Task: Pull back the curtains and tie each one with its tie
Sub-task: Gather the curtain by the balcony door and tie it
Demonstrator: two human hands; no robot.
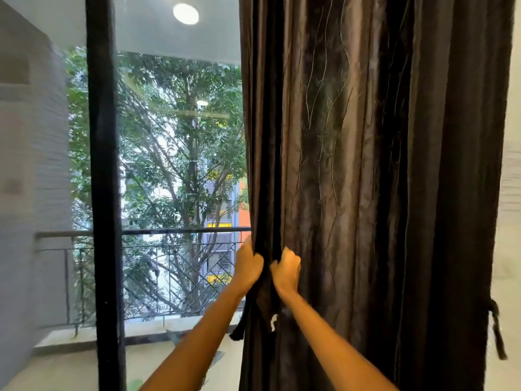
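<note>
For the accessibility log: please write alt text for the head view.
Two bare hands, left hand and right hand, grip the left edge of a dark brown embroidered curtain, gathered at the right of a black-framed glass door. A dark fabric tie hangs at the curtain's right edge.

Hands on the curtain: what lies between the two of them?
In the head view, a dark fold of the curtain edge hangs between the left hand and right hand; both grip it, nothing else there.
</note>
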